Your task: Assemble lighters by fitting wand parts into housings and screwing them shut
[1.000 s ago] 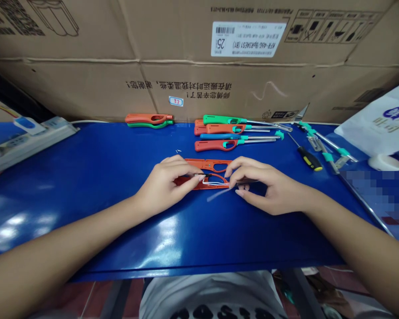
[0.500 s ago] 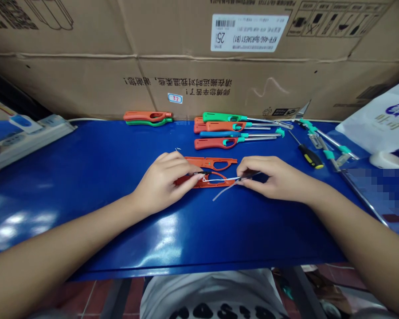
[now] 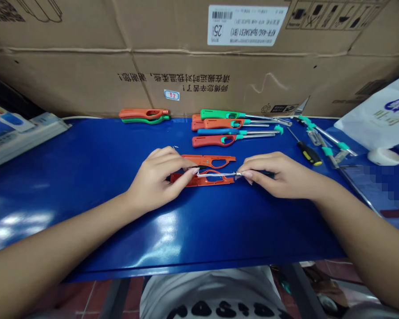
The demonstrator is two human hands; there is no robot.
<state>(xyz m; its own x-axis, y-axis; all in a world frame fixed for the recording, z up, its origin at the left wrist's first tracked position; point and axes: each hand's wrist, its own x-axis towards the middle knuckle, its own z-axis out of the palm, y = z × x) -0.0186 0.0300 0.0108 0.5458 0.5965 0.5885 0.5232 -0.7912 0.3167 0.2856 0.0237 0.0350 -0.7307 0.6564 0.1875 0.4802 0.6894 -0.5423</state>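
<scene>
Frame centre | thin white wires [image 3: 216,175] | left hand [image 3: 162,175] pinches slim black part [image 3: 203,167]; right hand [image 3: 275,175], small silvery part [image 3: 238,174] | overpulling could detach wires

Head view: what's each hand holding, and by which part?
Left hand pinches a black part, exact spot hidden. Right hand pinches a slim dark piece by its end nearest the white wires.

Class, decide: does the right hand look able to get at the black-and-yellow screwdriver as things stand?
Probably yes: the screwdriver lies close beyond the right hand, with blue tabletop between them, though it is busy pinching a slim part.
</scene>
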